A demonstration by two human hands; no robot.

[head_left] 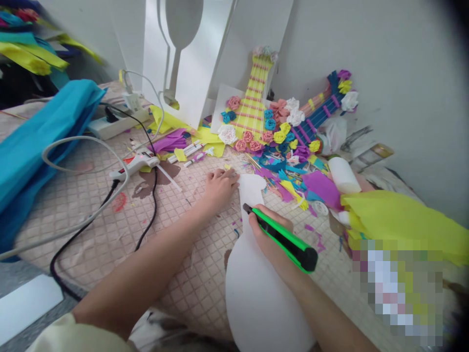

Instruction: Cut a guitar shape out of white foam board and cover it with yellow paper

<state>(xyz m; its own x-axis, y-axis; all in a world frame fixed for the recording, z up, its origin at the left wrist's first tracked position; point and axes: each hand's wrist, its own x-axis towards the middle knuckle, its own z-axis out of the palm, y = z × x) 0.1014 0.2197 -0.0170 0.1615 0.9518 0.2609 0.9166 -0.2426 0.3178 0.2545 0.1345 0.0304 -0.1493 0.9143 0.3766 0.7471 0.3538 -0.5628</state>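
Observation:
A white guitar-shaped board (pixel 252 288) lies flat on the table, its narrow neck pointing away from me. My right hand (pixel 269 232) is closed round a green and black utility knife (pixel 284 238), held over the neck with its dark tip toward the neck's left edge. How far the blade is out, I cannot make out. My left hand (pixel 222 188) rests palm down beside the neck's far end, fingers spread and touching the board's edge, with nothing visible in it.
A glue gun (pixel 135 165) with looping cables lies at left, near a power strip (pixel 117 124). Decorated paper guitars (pixel 256 98) lean at the back beside a white cut-out panel (pixel 205 54). Paper scraps (pixel 289 171), yellow paper (pixel 399 220) and a white roll (pixel 343 175) lie right.

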